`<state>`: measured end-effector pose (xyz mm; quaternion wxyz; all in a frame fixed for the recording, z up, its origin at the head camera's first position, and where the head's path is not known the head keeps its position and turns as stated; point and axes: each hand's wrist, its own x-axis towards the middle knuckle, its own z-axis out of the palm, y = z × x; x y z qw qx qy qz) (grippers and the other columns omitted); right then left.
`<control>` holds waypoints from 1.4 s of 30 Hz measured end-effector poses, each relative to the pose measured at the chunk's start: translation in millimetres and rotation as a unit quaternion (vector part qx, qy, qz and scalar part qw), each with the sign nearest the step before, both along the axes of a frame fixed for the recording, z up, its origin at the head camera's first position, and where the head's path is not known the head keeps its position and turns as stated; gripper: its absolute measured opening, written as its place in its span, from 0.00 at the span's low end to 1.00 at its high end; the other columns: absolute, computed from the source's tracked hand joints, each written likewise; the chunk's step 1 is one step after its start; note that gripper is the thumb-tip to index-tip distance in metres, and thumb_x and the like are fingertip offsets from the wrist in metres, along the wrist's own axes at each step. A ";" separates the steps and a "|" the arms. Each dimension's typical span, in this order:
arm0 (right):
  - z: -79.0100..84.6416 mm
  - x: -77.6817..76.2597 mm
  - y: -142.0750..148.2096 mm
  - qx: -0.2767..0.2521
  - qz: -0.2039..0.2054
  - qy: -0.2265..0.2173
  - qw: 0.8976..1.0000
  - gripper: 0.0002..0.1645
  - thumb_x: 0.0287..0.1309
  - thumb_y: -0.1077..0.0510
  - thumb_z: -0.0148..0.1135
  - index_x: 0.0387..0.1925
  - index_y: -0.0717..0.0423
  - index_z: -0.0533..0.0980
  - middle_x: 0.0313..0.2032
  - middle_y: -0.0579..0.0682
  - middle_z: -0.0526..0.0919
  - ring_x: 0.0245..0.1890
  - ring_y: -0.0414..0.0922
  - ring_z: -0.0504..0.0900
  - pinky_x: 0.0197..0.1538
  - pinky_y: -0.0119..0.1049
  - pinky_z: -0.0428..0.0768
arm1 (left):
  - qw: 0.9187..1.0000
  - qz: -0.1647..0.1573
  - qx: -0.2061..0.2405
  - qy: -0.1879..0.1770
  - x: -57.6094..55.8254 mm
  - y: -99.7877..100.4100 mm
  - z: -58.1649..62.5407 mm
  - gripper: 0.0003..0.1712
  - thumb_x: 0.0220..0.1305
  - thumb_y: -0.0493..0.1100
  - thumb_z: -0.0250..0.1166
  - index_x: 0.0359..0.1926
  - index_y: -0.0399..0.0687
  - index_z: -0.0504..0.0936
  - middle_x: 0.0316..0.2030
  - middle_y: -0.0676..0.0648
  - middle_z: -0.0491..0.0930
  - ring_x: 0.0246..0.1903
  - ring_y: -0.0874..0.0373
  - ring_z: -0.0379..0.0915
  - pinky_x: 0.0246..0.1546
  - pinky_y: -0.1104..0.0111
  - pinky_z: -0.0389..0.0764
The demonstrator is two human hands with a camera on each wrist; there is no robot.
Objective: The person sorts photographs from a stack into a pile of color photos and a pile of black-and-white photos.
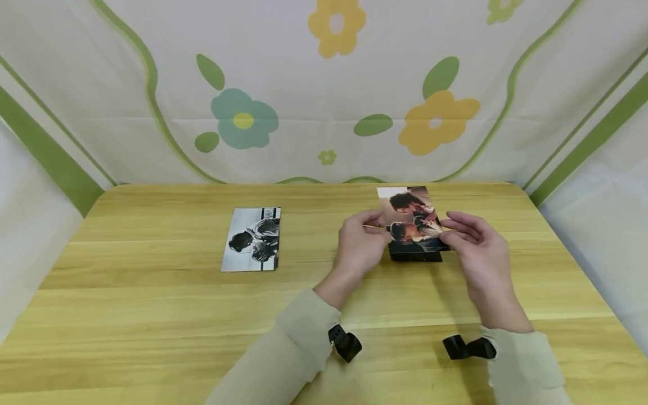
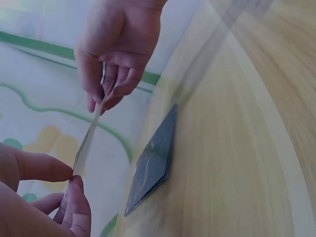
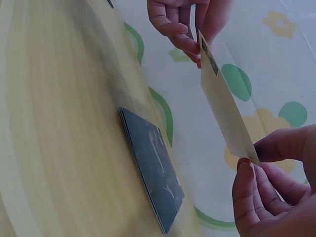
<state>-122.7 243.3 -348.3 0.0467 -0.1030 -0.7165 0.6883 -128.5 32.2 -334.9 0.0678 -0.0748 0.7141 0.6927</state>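
Note:
Both hands hold one photo card (image 1: 412, 216) up above the table, its picture of two people facing the head camera. My left hand (image 1: 360, 242) pinches its left edge between thumb and fingers. On the opposite edge, my right hand (image 1: 481, 253) pinches it the same way. Its pale back (image 3: 224, 113) shows in the right wrist view. Beneath it lies a small stack of dark photo cards (image 2: 153, 160), mostly hidden by the held card in the head view. Further left rests another stack of cards (image 1: 251, 241), topped by a black-and-white picture.
The light wooden table (image 1: 152, 315) ends at a white curtain (image 1: 314, 84) with flowers and green lines. Black bands with small cameras (image 1: 348, 344) sit on both wrists, over beige sleeves (image 1: 283, 360).

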 end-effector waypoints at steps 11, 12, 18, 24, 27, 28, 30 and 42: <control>-14.9 -10.1 -3.0 0.155 -0.001 -0.070 0.985 0.29 0.70 0.63 0.69 0.70 0.55 0.76 0.51 0.39 0.85 0.45 0.29 0.81 0.47 0.18 0.82 | 0.998 0.007 -0.062 -0.010 -11.0 13.3 -23.2 0.32 0.63 0.24 0.63 0.69 0.40 0.82 0.51 0.46 0.85 0.39 0.60 0.76 0.31 0.74 0.74; -17.2 -11.1 -3.9 0.176 0.006 -0.080 0.981 0.31 0.70 0.62 0.69 0.72 0.56 0.74 0.54 0.42 0.85 0.46 0.29 0.80 0.47 0.18 0.82 | 0.998 0.007 -0.069 -0.009 -11.9 14.1 -25.9 0.32 0.63 0.23 0.63 0.69 0.39 0.82 0.51 0.46 0.85 0.40 0.60 0.75 0.32 0.74 0.74; -26.1 -14.7 -6.3 0.229 0.017 -0.116 0.966 0.32 0.69 0.59 0.70 0.72 0.56 0.75 0.65 0.55 0.82 0.49 0.33 0.79 0.47 0.16 0.79 | 0.993 -0.003 -0.120 -0.010 -16.4 19.0 -34.9 0.31 0.62 0.24 0.62 0.66 0.38 0.83 0.48 0.46 0.86 0.40 0.60 0.76 0.38 0.72 0.76; -28.9 -15.9 -7.1 0.265 0.016 -0.120 0.957 0.31 0.69 0.58 0.70 0.71 0.56 0.76 0.65 0.56 0.83 0.56 0.44 0.79 0.45 0.18 0.77 | 0.989 -0.016 -0.147 -0.004 -17.7 21.8 -36.5 0.30 0.63 0.24 0.61 0.66 0.37 0.83 0.47 0.45 0.84 0.37 0.61 0.72 0.37 0.72 0.74; -29.3 -15.7 -7.2 0.276 0.018 -0.120 0.953 0.31 0.69 0.58 0.69 0.71 0.56 0.76 0.64 0.56 0.83 0.57 0.46 0.79 0.44 0.19 0.76 | 0.988 -0.022 -0.154 -0.005 -16.9 22.5 -37.4 0.30 0.64 0.25 0.62 0.68 0.37 0.82 0.48 0.45 0.81 0.36 0.61 0.71 0.37 0.72 0.72; -29.3 -15.5 -7.1 0.278 0.019 -0.122 0.952 0.31 0.69 0.58 0.69 0.71 0.57 0.75 0.64 0.57 0.82 0.56 0.46 0.78 0.43 0.19 0.76 | 0.987 -0.024 -0.156 -0.006 -16.5 22.6 -37.6 0.30 0.64 0.26 0.62 0.68 0.37 0.82 0.48 0.46 0.80 0.36 0.61 0.70 0.37 0.72 0.72; -29.4 -14.7 -6.9 0.281 0.021 -0.125 0.951 0.31 0.69 0.57 0.69 0.71 0.57 0.75 0.64 0.57 0.82 0.56 0.45 0.78 0.43 0.19 0.76 | 0.987 -0.027 -0.161 -0.006 -15.5 22.5 -37.9 0.30 0.65 0.27 0.63 0.68 0.37 0.82 0.47 0.46 0.79 0.37 0.61 0.69 0.38 0.72 0.71; -28.7 -13.5 -8.8 0.284 0.024 -0.117 0.951 0.32 0.71 0.55 0.67 0.73 0.56 0.74 0.65 0.57 0.82 0.55 0.45 0.77 0.43 0.21 0.75 | 0.987 -0.026 -0.159 -0.005 -12.7 18.0 -38.6 0.29 0.64 0.28 0.66 0.67 0.37 0.83 0.46 0.46 0.79 0.38 0.60 0.69 0.37 0.72 0.72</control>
